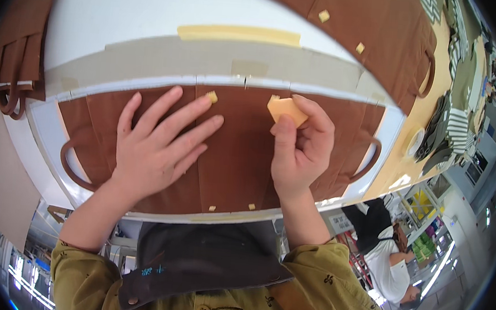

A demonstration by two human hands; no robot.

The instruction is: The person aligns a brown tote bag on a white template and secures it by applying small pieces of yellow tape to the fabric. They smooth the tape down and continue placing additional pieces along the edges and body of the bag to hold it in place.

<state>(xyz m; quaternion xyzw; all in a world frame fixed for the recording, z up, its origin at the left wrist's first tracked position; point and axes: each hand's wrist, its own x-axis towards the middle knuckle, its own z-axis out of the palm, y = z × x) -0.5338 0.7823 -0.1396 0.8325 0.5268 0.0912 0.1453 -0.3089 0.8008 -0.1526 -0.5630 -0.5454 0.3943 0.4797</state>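
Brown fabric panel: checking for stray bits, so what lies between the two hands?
Head view: only bare brown fabric panel lies between the left hand and right hand.

One view only: head cam, worn on the person's head, looking steeply down and slightly fwd at the table (97,3). Wide fisheye, so straight table edges bow toward the rim and the corners go black. Cam sits close: brown fabric piece (236,154) fills the centre of the frame, left hand (156,142) and right hand (298,141) come in from the lower edge w/ forearms. Person's own chest and olive sleeves take the bottom of the frame. Right edge catches the room beyond, incl. another person (389,253) at lower right. No 2nd view, so no shared area.
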